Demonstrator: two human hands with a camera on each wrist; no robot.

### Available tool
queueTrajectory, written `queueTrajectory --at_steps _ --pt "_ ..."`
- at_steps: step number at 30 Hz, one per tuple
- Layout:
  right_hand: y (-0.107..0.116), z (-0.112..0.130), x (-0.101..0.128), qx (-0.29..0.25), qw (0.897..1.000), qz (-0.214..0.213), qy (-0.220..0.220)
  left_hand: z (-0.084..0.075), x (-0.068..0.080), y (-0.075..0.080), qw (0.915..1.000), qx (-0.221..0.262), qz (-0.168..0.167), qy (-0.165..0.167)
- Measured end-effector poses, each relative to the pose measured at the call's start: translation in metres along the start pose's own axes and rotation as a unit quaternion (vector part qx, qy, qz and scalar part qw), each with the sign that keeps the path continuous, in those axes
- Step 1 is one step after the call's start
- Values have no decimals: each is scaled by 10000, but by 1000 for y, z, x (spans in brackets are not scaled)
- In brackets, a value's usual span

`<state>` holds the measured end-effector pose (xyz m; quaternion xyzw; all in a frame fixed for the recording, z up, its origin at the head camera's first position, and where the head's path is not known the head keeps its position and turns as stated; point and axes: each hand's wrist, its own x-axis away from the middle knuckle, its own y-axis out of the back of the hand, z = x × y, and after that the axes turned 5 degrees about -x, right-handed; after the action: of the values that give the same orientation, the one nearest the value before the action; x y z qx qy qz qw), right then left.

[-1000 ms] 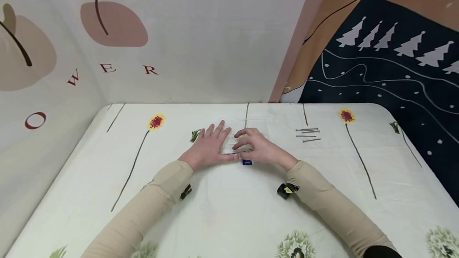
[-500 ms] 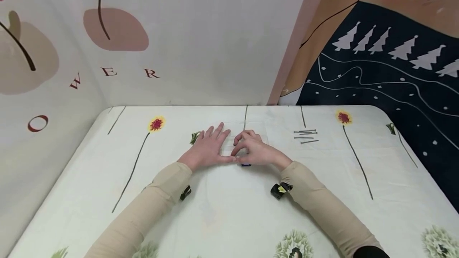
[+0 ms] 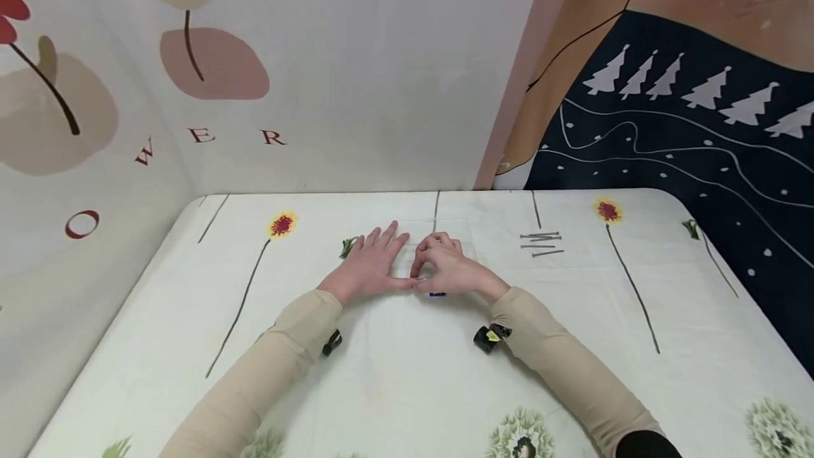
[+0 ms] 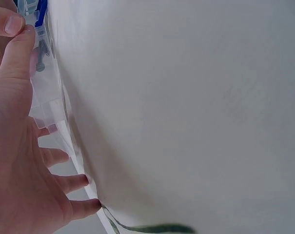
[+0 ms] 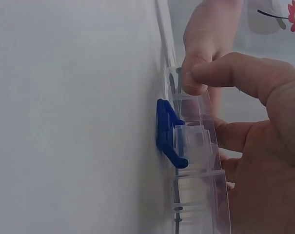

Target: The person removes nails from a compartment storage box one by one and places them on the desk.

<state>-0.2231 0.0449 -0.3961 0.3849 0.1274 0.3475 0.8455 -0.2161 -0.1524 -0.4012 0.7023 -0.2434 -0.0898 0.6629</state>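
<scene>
1. My left hand [image 3: 372, 267] lies flat, fingers straight and spread, pressing the left part of the clear box [image 3: 445, 230] down on the bench [image 3: 394, 373]. The box sits at mid bench, left of the nails [image 3: 541, 243].
2. My right hand [image 3: 448, 267] has curled fingers [image 5: 220, 73] pinching at the box's near edge, just above the blue latch [image 5: 167, 131]. The thumb and a fingertip are together on the clear rim.
3. Risk: the pinch is small and the plastic is smooth. The fingertips may slip off the rim, so the lid would snap back.
4. Risk: if the left hand eases up, the box could slide or tip toward me. It probably weighs little.
5. Risk: a nail [image 4: 40, 66] shows inside, near the latch. A sudden pop could jolt the contents out of their compartments.
6. Risk: forcing the latch sideways might bend or crack it. I can't tell whether it is fully released.
7. The loose nails right of the box lie well apart from both hands, so a knock is unlikely.
</scene>
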Motion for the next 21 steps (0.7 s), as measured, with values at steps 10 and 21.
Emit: queueTrajectory --at_steps 10,21 --pt "-3 -3 5 -54 9999 -4 114 1 0 -3 9998 183 -33 23" --pt "1 -4 15 93 9973 133 721 6 1 -11 9947 943 -346 -240"
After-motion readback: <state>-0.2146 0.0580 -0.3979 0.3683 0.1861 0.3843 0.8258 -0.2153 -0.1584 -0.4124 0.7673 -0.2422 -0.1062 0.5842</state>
